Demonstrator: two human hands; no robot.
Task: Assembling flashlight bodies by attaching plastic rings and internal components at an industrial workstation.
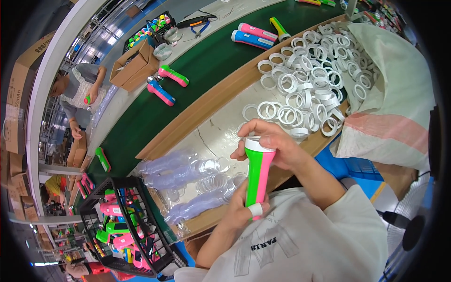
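Note:
A green and pink flashlight [257, 176] stands upright in front of my chest, its wide head up. My left hand [240, 209] is wrapped round the lower end of its handle, with a white band on one digit. At the top, my right hand [275, 141] grips the white ring [256, 144] on the flashlight's head, thumb and fingers around the rim. Just beyond that hand lies a heap of loose white rings [305, 91] in a cardboard tray [206, 134]. Stacks of clear round lenses [188, 174] in plastic film lie at the tray's left end.
A black basket [152, 218] of colourful flashlights stands at the left. Behind the tray, a green conveyor belt [127, 134] carries several flashlights [253, 40]. A white woven sack [385, 94] slumps at the right. Across the belt, another person [82, 91] holds something beside an open carton [136, 66].

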